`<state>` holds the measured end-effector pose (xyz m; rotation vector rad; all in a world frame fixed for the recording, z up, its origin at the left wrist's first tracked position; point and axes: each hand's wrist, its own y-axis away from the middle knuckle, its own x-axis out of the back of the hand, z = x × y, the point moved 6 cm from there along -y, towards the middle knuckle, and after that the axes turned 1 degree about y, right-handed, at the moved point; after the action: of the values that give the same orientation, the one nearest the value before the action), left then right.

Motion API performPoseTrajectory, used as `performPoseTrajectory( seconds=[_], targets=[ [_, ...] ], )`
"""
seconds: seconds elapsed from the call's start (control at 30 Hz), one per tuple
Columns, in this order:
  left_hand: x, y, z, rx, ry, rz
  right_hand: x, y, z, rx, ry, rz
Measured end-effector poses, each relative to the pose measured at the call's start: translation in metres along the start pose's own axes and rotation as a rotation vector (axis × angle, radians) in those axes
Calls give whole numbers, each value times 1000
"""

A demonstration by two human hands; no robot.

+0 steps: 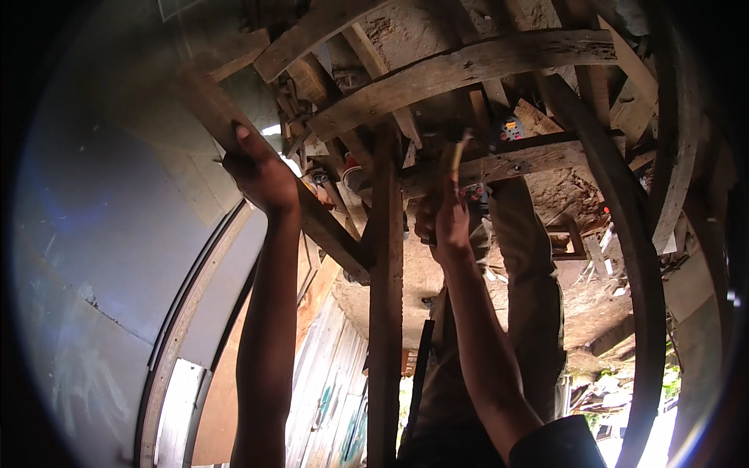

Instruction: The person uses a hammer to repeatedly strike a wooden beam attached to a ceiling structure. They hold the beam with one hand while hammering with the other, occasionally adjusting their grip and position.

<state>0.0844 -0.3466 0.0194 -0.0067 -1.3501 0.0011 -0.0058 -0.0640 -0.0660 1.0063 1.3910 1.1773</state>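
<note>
My left hand (264,178) is closed around a dark wooden beam (331,234) that slants down to an upright post (385,296). The thumb lies along the beam's upper side, and the beam's far end is blurred. My right hand (446,222) grips a slim, stick-like tool (455,164) with a yellowish shaft and a pale tip. The tool points up and away from me, and its exact kind cannot be made out. Just beyond the right hand runs a wooden crosspiece (538,158), joined to the post's side of the frame.
A curved wooden rail (460,66) spans the far side, and a curved timber (636,265) bends down the right. Wood pieces and scraps (601,249) litter the dirt floor. Large grey panels (101,257) stand at the left. My legs (530,273) are below the frame.
</note>
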Motion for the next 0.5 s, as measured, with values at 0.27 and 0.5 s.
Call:
performPoseTrajectory(
  seconds=[0.27,0.5],
  targets=[
    [-1,5,4,123,100,6,-8,-11,38,65,-61,136],
    [3,7,-7,153,141,-19,28,1,-64,362,-182,221]
  ],
)
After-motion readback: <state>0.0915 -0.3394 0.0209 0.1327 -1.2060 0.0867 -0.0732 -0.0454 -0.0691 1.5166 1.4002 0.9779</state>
